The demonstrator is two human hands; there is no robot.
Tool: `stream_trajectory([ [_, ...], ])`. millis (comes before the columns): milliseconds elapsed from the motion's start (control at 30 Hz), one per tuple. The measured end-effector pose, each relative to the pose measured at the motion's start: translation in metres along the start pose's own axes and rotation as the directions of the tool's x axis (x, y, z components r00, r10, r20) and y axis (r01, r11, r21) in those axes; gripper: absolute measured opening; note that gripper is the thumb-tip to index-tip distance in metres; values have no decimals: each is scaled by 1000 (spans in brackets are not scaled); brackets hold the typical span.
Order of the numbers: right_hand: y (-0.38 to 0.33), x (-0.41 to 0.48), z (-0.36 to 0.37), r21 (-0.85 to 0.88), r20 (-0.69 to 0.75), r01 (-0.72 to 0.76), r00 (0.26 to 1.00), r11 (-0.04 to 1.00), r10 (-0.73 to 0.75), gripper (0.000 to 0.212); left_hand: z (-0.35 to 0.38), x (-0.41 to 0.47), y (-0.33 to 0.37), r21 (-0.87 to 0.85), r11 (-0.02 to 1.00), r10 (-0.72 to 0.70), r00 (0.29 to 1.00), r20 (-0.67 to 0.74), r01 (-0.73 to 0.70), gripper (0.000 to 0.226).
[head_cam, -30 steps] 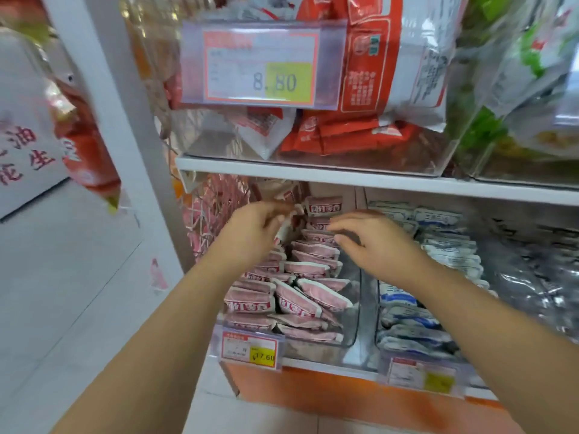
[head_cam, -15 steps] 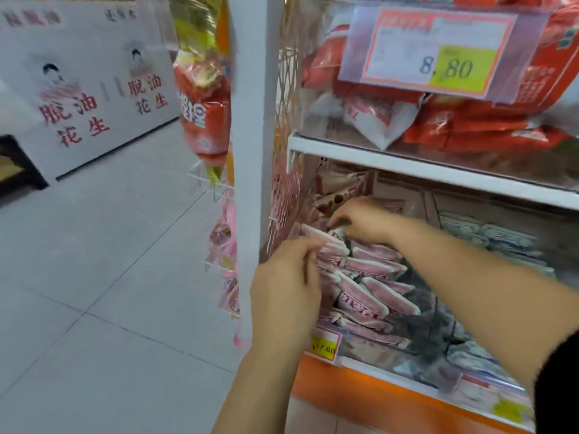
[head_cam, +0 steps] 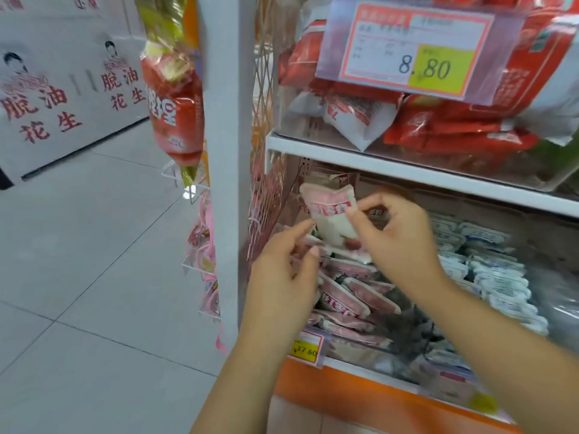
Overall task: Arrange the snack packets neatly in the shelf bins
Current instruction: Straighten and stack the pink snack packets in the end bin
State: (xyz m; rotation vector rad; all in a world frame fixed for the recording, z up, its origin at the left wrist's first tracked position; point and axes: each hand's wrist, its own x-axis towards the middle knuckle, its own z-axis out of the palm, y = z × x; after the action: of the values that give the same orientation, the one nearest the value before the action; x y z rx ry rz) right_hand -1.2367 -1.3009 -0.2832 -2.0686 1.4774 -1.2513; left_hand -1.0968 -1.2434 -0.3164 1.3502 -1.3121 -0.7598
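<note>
While the right hand [head_cam: 398, 242] pinches a pink-and-white snack packet [head_cam: 332, 214] between thumb and fingers, holding it upright above the pile, the left hand [head_cam: 282, 277] sits just below and to the left of it with its fingers loosely extended and nothing in its grasp. Its index fingertip comes right up to the packet's lower left corner (whether it touches cannot be told through the blur). Beneath both hands, a clear bin [head_cam: 360, 349] on the lower shelf holds a heap of matching pink packets [head_cam: 347, 299], lying overlapped and tilted at various angles. A yellow price tag [head_cam: 305, 347] reading 17.60 hangs at the bin's front left corner. Just to the right, a neighbouring bin is filled with blue-and-white packets [head_cam: 495, 277], stacked more evenly. On the upper shelf [head_cam: 407, 173] lie red bags [head_cam: 454, 133] behind a large price label [head_cam: 416, 51] marked 8.80. Left of the shelving stands a white post [head_cam: 224, 151], with a red bag [head_cam: 174, 108] hanging beside it over the grey tiled floor [head_cam: 78, 277].
</note>
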Motion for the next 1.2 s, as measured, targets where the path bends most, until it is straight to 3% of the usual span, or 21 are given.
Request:
stream_trajectory([
  [67,-9,-12,7,257,28,-99,995,961,95,18,2,-5,4,-99,995,9,996,84,-1,42],
  [167,-17,-22,18,523,223,-328,944,787,245,15,3,-12,6,-232,972,10,985,171,31,49],
  [300,-19,-29,16,577,492,-462,855,673,164,29,-5,-14,3,-243,969,-15,995,102,40,62],
  [333,-16,-26,12,557,528,-468,837,686,142,32,-7,-12,-1,-224,974,-26,997,71,41,58],
  [400,-7,-11,2,422,496,-396,854,816,158,25,-10,-9,-6,-220,974,-55,998,-4,52,44],
  [500,17,26,-2,46,331,-262,914,964,232,16,-13,-4,-9,-267,959,-113,992,-62,92,34],
  [567,32,50,7,-214,350,-186,902,959,253,14,-13,-2,-10,-286,951,-142,987,-69,117,32],
  [700,54,79,36,-512,483,38,838,858,252,39,-13,3,-17,-233,964,-160,978,-134,126,34],
  [767,64,89,45,-558,533,144,817,817,220,43,-13,3,-17,-156,981,-141,976,-166,115,35],
  [933,75,102,59,-592,574,258,800,763,175,30,-15,8,-16,4,999,-40,980,-193,42,41],
  [1100,81,103,62,-651,564,279,800,705,204,46,-15,8,-14,22,1000,-3,976,-218,8,42],
  [1200,76,104,61,-730,550,332,805,598,224,32,-13,7,-11,53,999,20,970,-243,-7,47],
])
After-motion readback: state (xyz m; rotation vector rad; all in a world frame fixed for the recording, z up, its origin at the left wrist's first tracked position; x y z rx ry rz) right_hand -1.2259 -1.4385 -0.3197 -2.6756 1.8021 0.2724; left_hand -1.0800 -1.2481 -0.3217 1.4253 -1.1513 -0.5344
